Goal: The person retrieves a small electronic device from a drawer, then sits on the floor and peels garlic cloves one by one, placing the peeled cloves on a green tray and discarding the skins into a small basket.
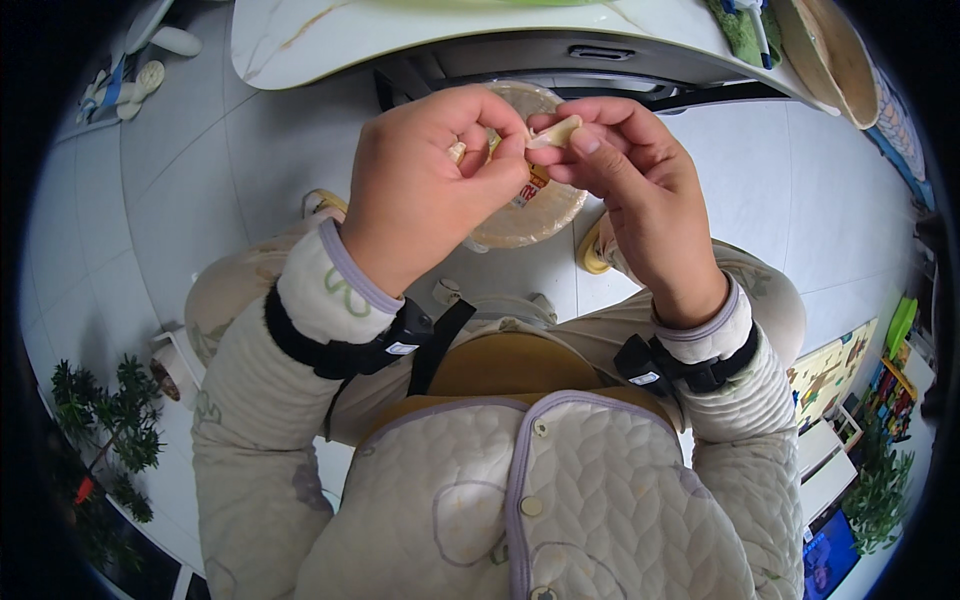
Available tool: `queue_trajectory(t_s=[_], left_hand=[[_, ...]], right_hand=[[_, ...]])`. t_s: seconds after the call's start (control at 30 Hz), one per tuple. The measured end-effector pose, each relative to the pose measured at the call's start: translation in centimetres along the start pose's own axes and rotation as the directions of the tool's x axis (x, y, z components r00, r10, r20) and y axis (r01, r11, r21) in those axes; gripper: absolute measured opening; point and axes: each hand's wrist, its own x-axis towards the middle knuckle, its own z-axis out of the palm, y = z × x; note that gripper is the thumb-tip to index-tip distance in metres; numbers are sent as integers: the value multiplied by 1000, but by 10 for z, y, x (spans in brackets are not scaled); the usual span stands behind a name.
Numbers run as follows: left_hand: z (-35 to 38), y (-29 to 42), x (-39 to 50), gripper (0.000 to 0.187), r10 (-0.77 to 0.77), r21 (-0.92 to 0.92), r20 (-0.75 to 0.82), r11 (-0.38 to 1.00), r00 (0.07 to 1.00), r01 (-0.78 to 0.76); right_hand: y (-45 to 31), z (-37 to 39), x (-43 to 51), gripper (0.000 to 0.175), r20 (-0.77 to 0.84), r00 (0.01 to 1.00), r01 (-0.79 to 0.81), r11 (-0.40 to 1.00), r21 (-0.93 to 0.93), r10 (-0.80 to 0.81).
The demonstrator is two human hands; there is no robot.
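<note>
Between the thumb and fingers of my right hand (637,172) is a pale, clove-like piece (555,133), probably a garlic clove. Its left end meets the pinched thumb and index fingertip of my left hand (442,180). A second small pale piece (457,152) shows in the curl of my left fingers; its exact kind is unclear. Both hands are raised over a round bin (532,225) lined with a clear plastic bag. Inside the bin lies a printed wrapper (534,187) bearing writing, partly hidden by my hands.
A white marbled table (360,37) curves across the top, with a grey drawer (517,64) beneath. On its right are a green cloth (739,37) and a tan container (829,60). Leafy plants (105,420) stand at lower left. Yellow slippers (592,251) flank the bin.
</note>
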Motion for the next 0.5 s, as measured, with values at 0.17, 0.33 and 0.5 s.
queue_trajectory(t_s=[0.17,0.33,0.5], left_hand=[[-2,-3,-2,8,26,45,3,999,1000,-26],[5,-12,2,10,-11,131,44,991,999,5],[7,-13,1,9,-2,135,85,991,996,-9]], right_hand=[[-3,-8,3,21,-62,998,-23,999,35,25],[-3,-8,2,20,-112,993,34,997,-68,-41],[1,-1,-4,17,-95,988,94,959,-269,-124]])
